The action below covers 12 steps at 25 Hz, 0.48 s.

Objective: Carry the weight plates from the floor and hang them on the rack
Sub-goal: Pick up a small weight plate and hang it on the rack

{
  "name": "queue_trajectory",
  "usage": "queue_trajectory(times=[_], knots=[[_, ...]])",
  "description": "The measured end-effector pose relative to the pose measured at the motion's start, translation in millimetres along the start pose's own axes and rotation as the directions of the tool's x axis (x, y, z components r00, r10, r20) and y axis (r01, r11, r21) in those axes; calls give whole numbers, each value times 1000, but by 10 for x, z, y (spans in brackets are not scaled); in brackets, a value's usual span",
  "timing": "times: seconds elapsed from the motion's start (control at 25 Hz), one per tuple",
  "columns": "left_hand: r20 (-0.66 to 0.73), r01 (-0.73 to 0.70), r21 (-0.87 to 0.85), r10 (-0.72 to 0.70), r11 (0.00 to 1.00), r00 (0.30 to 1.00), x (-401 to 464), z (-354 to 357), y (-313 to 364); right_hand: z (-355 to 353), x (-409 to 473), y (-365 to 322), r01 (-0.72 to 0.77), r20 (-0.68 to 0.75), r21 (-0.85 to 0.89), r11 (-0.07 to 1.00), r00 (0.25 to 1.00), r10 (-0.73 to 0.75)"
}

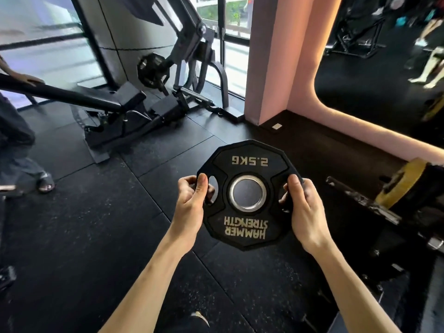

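both hands, left (192, 203) and right (304, 207), grip the black rubber twelve-sided 2.5kg weight plate (247, 217) off the floor; hanging it remains, rack unclear

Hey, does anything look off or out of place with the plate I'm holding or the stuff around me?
Nothing looks damaged or spilled. The only oddity: the weight plate is held with its lettering upside down from your view, left hand and right hand gripping its side grip holes. That does not matter for hanging it.
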State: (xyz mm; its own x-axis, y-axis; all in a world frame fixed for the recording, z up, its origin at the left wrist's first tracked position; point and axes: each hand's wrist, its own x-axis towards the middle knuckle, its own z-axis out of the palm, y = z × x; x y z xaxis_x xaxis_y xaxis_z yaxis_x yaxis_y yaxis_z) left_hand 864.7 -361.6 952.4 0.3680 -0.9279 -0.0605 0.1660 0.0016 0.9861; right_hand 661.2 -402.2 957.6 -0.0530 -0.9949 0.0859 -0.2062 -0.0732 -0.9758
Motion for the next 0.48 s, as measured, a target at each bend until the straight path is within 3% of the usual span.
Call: queue_trajectory(times=[0.48], knots=[[313,52,30,-58,998,948,3834,669,146,974,3169,128,-93,-244,59,994,964,105]])
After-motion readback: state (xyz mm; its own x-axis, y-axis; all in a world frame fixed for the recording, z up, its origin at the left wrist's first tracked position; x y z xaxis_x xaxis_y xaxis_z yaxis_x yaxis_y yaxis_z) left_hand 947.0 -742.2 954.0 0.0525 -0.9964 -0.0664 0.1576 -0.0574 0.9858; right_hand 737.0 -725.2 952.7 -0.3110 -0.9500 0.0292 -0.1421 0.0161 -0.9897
